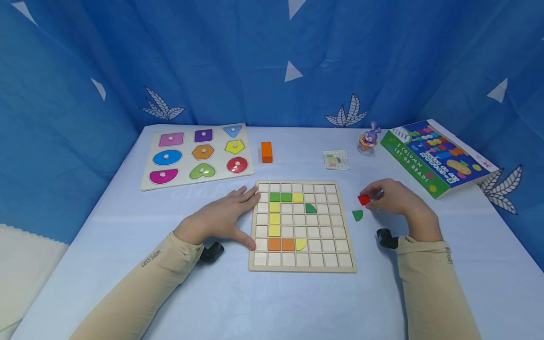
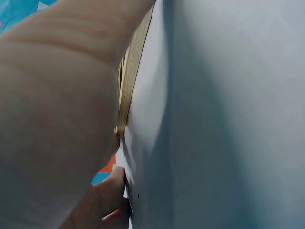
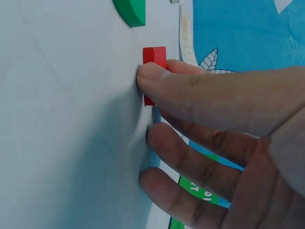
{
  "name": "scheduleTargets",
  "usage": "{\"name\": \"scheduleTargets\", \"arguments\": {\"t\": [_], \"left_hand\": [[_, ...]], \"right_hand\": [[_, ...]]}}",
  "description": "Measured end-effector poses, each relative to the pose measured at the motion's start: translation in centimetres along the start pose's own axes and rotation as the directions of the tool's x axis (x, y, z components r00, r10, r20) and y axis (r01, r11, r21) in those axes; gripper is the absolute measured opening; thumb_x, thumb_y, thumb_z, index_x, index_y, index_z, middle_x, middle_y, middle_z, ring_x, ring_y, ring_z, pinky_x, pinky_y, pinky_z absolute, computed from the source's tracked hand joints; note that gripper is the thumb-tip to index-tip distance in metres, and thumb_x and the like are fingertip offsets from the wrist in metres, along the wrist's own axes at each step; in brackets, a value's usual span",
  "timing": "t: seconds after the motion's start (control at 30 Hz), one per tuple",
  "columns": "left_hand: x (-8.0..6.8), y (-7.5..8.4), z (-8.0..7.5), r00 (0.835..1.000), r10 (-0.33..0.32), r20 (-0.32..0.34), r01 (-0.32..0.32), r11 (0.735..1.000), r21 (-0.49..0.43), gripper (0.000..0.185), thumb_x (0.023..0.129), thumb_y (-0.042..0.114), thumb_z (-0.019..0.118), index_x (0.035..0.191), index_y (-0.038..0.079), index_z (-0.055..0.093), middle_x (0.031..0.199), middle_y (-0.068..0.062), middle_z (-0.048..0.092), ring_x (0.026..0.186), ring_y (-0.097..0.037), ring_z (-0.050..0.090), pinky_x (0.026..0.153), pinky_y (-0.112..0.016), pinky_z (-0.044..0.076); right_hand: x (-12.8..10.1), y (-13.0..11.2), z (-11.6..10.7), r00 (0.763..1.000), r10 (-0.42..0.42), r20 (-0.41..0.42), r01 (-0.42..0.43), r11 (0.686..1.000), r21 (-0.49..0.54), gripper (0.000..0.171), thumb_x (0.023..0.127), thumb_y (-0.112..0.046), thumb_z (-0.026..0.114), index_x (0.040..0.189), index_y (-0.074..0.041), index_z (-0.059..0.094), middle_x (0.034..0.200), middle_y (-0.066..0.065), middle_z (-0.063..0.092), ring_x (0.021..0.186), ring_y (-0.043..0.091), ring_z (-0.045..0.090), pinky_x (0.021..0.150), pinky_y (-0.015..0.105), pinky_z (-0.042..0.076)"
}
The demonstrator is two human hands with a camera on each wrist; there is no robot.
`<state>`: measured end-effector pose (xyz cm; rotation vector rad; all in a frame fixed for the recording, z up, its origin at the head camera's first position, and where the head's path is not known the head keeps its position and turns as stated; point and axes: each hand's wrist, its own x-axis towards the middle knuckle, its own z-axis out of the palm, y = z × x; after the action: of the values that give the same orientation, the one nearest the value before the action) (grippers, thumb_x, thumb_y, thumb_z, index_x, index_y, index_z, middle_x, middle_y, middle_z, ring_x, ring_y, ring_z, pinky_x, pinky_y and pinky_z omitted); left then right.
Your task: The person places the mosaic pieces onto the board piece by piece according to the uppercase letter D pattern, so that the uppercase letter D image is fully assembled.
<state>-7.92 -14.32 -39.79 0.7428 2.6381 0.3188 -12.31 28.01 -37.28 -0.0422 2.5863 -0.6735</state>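
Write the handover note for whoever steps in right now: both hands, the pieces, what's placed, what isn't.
Left hand: flat and open, resting on the left edge of the grid board.
Right hand: pinching a red block on the table, right of the board.
Placed on the board: two green squares, four yellow squares, two orange squares, a yellow quarter-round, a green quarter-round.
Left: the red block and a green quarter-round lying loose beside the board; most cells are unfilled.
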Motion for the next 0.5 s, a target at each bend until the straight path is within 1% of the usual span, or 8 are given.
{"name": "scheduleTargets", "arguments": {"t": [0.27,0.5], "left_hand": [[-0.04,-0.02,0.03,1.000,0.001,0.000,-0.001,1.000,0.003,0.139,0.054,0.089,0.069,0.162,0.017,0.020,0.168,0.001,0.006,0.154,-0.026,0.003,0.122,-0.047,0.015],[-0.01,0.04,0.04,1.000,-0.004,0.005,0.004,1.000,0.006,0.139,0.054,0.089,0.070,0.162,0.017,0.020,0.168,0.002,0.006,0.154,-0.027,0.002,0.121,-0.048,0.016]], "right_hand": [[0.19,-0.07,0.07,1.000,0.004,-0.002,-0.004,1.000,-0.024,0.041,0.091,-0.015,0.077,0.127,-0.001,0.066,0.124,0.025,0.057,0.109,0.042,0.051,0.089,0.054,0.051],[-0.65,-0.63,-0.32,1.000,-0.019,0.002,0.019,1.000,-0.021,0.043,0.091,-0.018,0.077,0.127,0.000,0.065,0.126,0.024,0.057,0.113,0.043,0.049,0.090,0.056,0.051]]}}
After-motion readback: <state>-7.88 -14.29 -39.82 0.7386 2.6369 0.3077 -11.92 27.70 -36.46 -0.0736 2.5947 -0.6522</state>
